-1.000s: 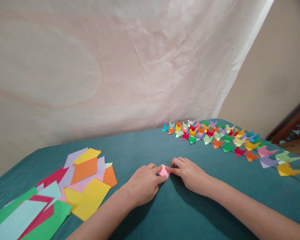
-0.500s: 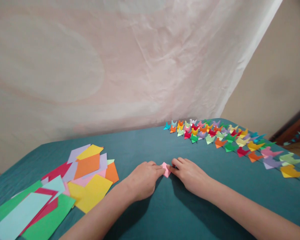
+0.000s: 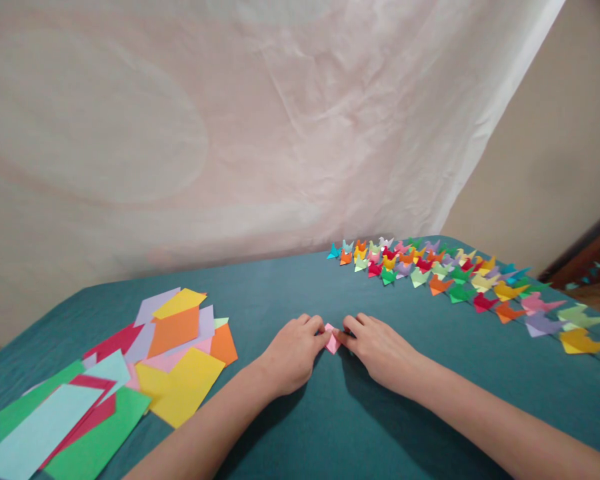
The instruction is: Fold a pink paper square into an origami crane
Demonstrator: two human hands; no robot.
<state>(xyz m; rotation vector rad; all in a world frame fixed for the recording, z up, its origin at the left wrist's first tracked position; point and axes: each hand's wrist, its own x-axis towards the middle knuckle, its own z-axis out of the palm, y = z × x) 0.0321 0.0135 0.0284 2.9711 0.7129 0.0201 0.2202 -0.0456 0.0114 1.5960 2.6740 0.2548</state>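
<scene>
A small pink folded paper (image 3: 333, 341) lies on the teal tabletop in front of me, its edges meeting in a diamond shape. My left hand (image 3: 296, 353) has its fingers curled, with thumb and forefinger closed on the left side of the paper. From the other side, my right hand (image 3: 377, 347) pinches the right edge with bent fingers. The fingertips cover parts of both sides, so the finer folds there are hidden.
Loose coloured paper sheets (image 3: 185, 387) overlap on the left, close to my left forearm. Several rows of folded paper birds (image 3: 440, 285) stand at the back right of the teal table (image 3: 280, 287). A pale cloth (image 3: 260, 133) hangs behind it.
My left hand has shifted slightly and its fingers are more bent at the paper's left edge. The right hand stays nearly in place, and the pink paper shows a slightly different crease.
</scene>
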